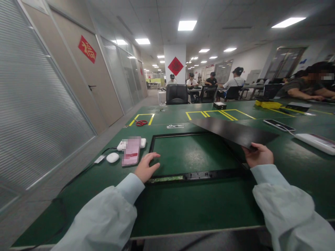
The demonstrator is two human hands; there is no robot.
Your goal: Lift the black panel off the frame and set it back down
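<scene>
A thin dark flat panel (232, 129) is held tilted above the right side of the frame by my right hand (259, 155), its thumb and fingers closed on the near edge. Beneath it, a black rectangular frame (206, 175) lies flat on the green table, its middle showing the tabletop. A strip of green circuit board (167, 179) sits in the frame's near bar, at the left. Over the frame's left near corner is my left hand (148, 167), fingers apart and holding nothing; whether it touches the frame I cannot tell.
To the left lie a phone (131, 151), a white rounded case (112, 157) and a dark cable. Red scissors (141, 122) rest farther back. On the right are another phone (279, 125) and a long white device (315, 143). A yellow tray (268, 104) stands beyond; several people sit in the background.
</scene>
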